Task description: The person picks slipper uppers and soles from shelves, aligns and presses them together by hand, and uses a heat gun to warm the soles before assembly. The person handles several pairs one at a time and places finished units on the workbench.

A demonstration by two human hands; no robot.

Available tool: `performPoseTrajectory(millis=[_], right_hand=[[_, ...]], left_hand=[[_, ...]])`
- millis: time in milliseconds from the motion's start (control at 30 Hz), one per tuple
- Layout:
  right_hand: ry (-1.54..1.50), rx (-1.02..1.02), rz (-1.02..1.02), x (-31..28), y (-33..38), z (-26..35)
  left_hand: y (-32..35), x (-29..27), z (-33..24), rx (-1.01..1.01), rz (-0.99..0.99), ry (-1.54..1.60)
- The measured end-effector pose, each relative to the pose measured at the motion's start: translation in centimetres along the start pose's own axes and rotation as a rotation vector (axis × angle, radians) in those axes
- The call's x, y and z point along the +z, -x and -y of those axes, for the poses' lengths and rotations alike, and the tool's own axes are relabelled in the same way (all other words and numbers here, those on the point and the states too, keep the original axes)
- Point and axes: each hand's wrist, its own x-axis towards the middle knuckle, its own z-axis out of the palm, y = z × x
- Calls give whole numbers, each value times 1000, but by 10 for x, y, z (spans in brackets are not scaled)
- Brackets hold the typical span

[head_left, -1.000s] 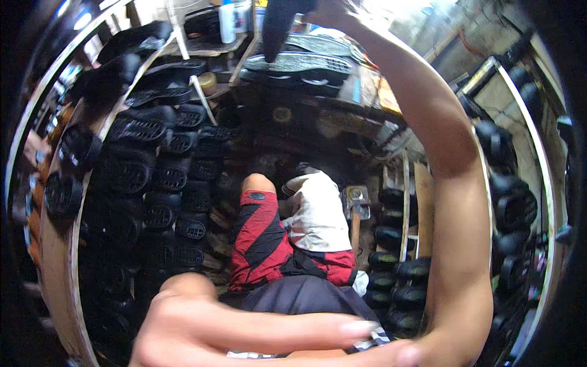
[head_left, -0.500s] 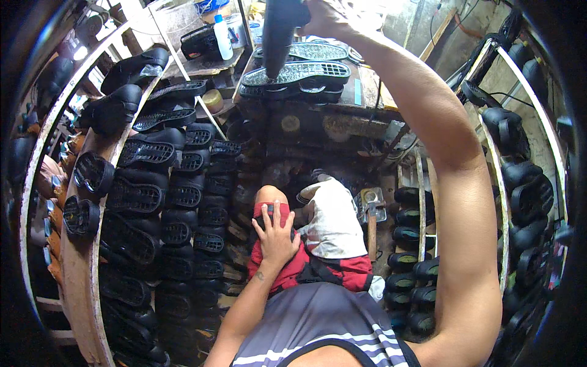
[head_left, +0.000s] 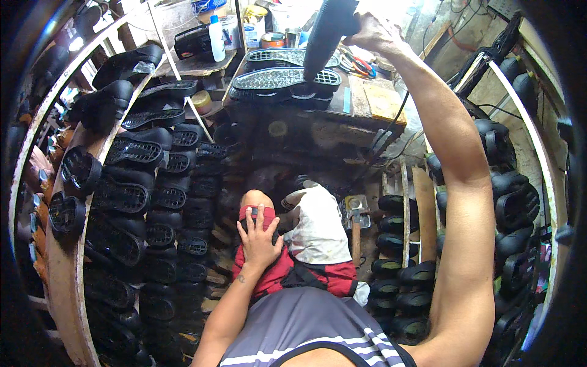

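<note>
My right hand [head_left: 380,35] is raised over the workbench and closed round the handle of a black hot-air blower [head_left: 327,40], its nozzle pointing down. Below the nozzle lies a shoe sole [head_left: 278,79], dark-sided, its upturned gridded face looking wet and shiny. A second sole [head_left: 260,58] lies just behind it, partly covered by the blower. My left hand [head_left: 262,243] rests on the red cloth over my left knee, fingers spread and holding nothing.
Racks of black shoes and soles [head_left: 122,196] line my left, and more shoes [head_left: 391,244] stand on my right. On the bench are a wooden board [head_left: 382,101], pliers [head_left: 361,66] and an orange can [head_left: 273,40]. A white bottle [head_left: 216,40] stands left. A hammer [head_left: 356,238] lies low.
The blower has swung right along the front sole, its nozzle now over the right end. My head view has shifted slightly; the left hand stays on the knee.
</note>
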Motion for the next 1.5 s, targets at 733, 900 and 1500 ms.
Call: performPoseTrajectory(millis=[733,900,1500], right_hand=[[117,130,95,-5,15,-42],[127,99,23,-3,12,-43],[72,56,-46,-4,13,-28]], left_hand=[[-2,-4,0,2,12,18],[-1,-4,1,5,-2,18],[-1,-4,0,-6,-13,24]])
